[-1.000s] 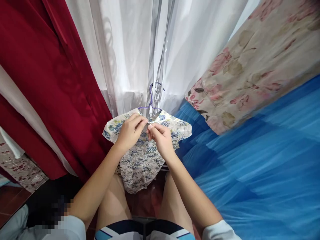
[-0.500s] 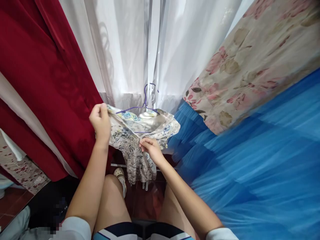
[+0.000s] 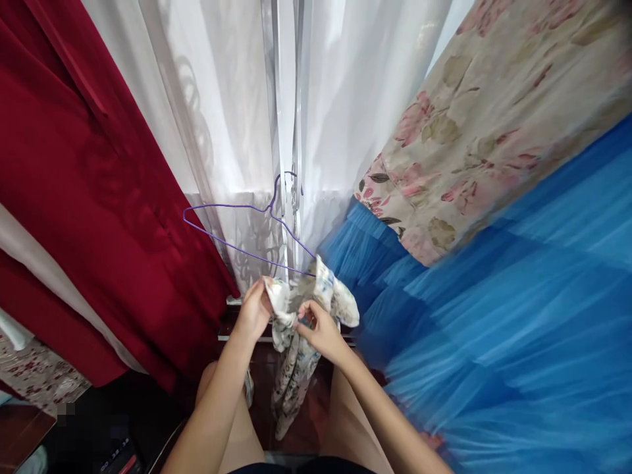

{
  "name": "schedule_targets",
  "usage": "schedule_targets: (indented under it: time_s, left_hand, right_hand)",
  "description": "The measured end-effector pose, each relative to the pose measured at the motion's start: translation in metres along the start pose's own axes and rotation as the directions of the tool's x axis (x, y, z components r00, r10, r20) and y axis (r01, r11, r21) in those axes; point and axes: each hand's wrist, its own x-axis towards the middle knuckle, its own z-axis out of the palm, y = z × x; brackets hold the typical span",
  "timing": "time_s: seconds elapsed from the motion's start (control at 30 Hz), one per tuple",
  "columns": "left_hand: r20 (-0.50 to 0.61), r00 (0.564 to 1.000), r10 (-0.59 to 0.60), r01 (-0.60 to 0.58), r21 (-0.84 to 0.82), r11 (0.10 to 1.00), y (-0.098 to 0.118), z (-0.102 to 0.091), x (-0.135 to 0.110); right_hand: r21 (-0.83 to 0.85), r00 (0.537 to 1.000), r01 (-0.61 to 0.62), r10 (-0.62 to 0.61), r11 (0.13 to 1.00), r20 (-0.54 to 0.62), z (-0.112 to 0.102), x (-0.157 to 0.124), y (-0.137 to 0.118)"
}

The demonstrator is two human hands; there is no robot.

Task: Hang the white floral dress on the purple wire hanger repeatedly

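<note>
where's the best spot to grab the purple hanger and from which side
The purple hanger is probably best pinched at its bare left loop, coming from the person's left. That thin, rounded end juts out clear of cloth, while the floral garment covers the opposite end.

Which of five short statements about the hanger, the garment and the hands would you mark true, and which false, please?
1. The hanger is purple. True.
2. Both ends of the hanger are inside the garment. False: the end toward the picture's left is bare, and the garment is at the other end.
3. The left hand grips the hanger. False: the left hand holds the garment's cloth.
4. The right hand is at the garment. True.
5. Blue ruffled fabric hangs to the right of the garment. True: the blue ruffled fabric is there.
</note>
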Motion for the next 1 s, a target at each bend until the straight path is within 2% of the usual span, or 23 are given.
schedule_targets:
  time_s: [0.07,0.13,0.2,0.23,0.3,0.37,0.4,0.43,0.47,0.5,0.57,0.63,0.7,0.77,0.83,0.9,1.0]
  left_hand:
    - [0.181,0.983,0.038,-0.081,0.237,0.968,-0.003,0.021,-0.018]
    - [0.333,0.941,0.060,-0.218,0.461,0.860,-0.003,0.038,-0.031]
    - [0.419,0.904,0.081,-0.328,0.561,0.760,-0.005,0.047,-0.039]
    - [0.452,0.888,0.081,-0.351,0.555,0.754,-0.007,0.048,-0.042]
    - [0.549,0.835,-0.024,-0.305,0.500,0.810,-0.015,0.046,-0.050]
    - [0.643,0.732,-0.224,-0.145,0.469,0.871,-0.029,0.038,-0.062]
    - [0.661,0.677,-0.323,-0.068,0.493,0.867,-0.036,0.033,-0.068]
    - [0.653,0.642,-0.403,-0.021,0.540,0.841,-0.044,0.027,-0.075]
    - [0.624,0.639,-0.451,-0.014,0.595,0.804,-0.050,0.020,-0.081]
    - [0.587,0.663,-0.464,-0.040,0.647,0.761,-0.055,0.014,-0.085]
    - [0.510,0.756,-0.410,-0.118,0.723,0.681,-0.056,0.002,-0.088]
    - [0.436,0.853,-0.288,-0.176,0.759,0.627,-0.047,-0.006,-0.083]
    - [0.387,0.912,-0.134,-0.239,0.769,0.592,-0.030,-0.008,-0.075]
    - [0.395,0.918,0.007,-0.332,0.760,0.559,-0.012,-0.004,-0.067]
    - [0.429,0.896,0.110,-0.419,0.739,0.528,0.004,0.001,-0.062]
    - [0.433,0.883,0.180,-0.462,0.734,0.498,0.016,-0.001,-0.058]
    - [0.336,0.905,0.259,-0.424,0.742,0.520,0.028,-0.019,-0.054]
  right_hand:
    - [-0.012,0.992,0.052,-0.050,0.999,0.119,-0.008,-0.017,-0.002]
    - [0.027,0.965,0.046,-0.052,0.999,0.256,-0.012,-0.030,-0.008]
    - [0.080,0.963,-0.013,-0.009,0.997,0.269,-0.016,-0.040,-0.014]
    - [0.107,0.968,-0.047,0.019,0.993,0.251,-0.020,-0.045,-0.017]
    - [0.163,0.961,-0.119,0.072,0.979,0.267,-0.034,-0.053,-0.023]
    - [0.166,0.913,-0.188,0.110,0.968,0.392,-0.056,-0.059,-0.032]
    - [0.136,0.881,-0.204,0.122,0.969,0.458,-0.071,-0.062,-0.038]
    - [0.089,0.855,-0.202,0.131,0.975,0.502,-0.086,-0.062,-0.044]
    - [0.032,0.840,-0.186,0.142,0.982,0.523,-0.102,-0.061,-0.051]
    - [-0.022,0.846,-0.164,0.152,0.986,0.511,-0.118,-0.058,-0.059]
    - [-0.108,0.898,-0.117,0.152,0.987,0.414,-0.147,-0.044,-0.072]
    - [-0.143,0.958,-0.073,0.110,0.987,0.267,-0.167,-0.018,-0.082]
    - [-0.116,0.991,-0.013,0.029,0.993,0.132,-0.176,0.019,-0.087]
    - [-0.016,0.999,0.021,-0.021,1.000,0.024,-0.174,0.060,-0.089]
    - [0.121,1.000,0.008,-0.008,0.993,0.002,-0.161,0.098,-0.091]
    - [0.222,0.997,-0.043,0.028,0.974,0.070,-0.142,0.127,-0.092]
    - [0.320,0.975,-0.122,0.054,0.940,0.214,-0.110,0.149,-0.091]
